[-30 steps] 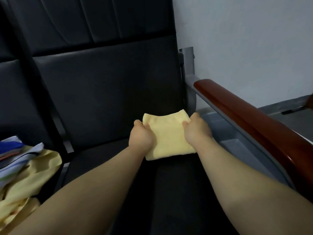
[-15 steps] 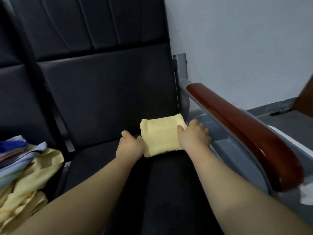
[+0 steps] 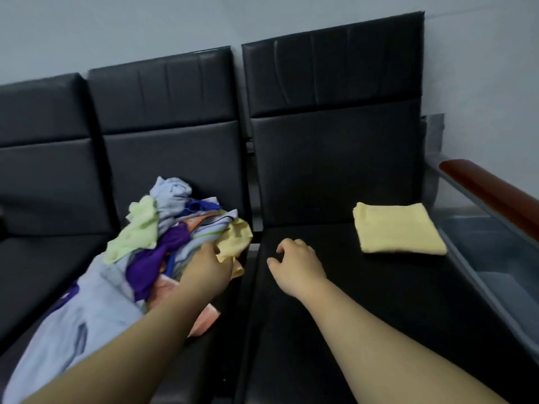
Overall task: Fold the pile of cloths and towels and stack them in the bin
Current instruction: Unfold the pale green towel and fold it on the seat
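Left hand [image 3: 207, 269]: reaches into the near right edge of the pile of cloths [image 3: 157, 237]. It touches a loose yellow cloth [image 3: 234, 239].
Left fingers: their tips are hidden under the fabric, so I cannot tell whether they have hold of the loose yellow cloth.
Right hand [image 3: 297, 265]: low over the black padded surface [image 3: 335, 301], between the pile and the folded yellow cloth [image 3: 399, 228].
Right fingers [image 3: 281, 247]: loosely curled, holding nothing and well apart from the folded cloth.
Pile of cloths: a crumpled heap on the middle seat, in pale blue, purple, light green, striped and peach pieces.
Folded yellow cloth: lies flat on the right-hand seat, at its far right corner just beside the armrest [image 3: 493, 191].
Bin [image 3: 501, 252]: grey, on the far side of the armrest frame, beside the folded cloth.
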